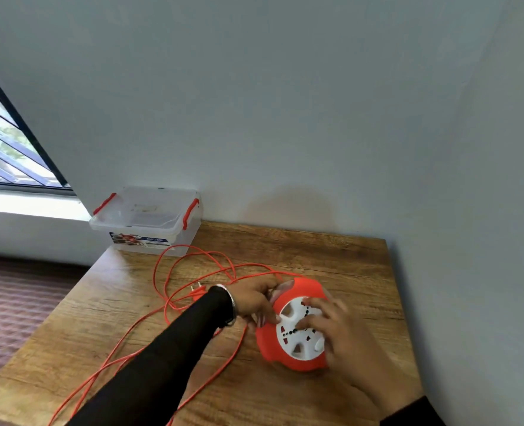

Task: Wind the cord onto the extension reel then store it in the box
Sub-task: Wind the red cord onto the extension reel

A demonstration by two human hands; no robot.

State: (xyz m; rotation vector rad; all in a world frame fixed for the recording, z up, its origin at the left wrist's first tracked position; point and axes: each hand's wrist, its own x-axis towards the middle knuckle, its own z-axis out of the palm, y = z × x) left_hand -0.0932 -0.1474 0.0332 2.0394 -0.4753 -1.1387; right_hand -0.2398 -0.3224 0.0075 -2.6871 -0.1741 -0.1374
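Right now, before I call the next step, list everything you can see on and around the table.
extension reel: one, orange casing with white socket face, near right part of the table, under both hands.
cord: one, orange, lying in loose loops across the table's middle and trailing off the near edge.
plug: one, orange, two pins, on the table left of the reel.
box: one, clear plastic with red latches, lid on, far left corner of the table.
table: one, wood grain, against the wall.
window: one, dark frame, far left.
left hand: black sleeve, bangle, on the reel's left rim.
right hand: fingers on the socket face.
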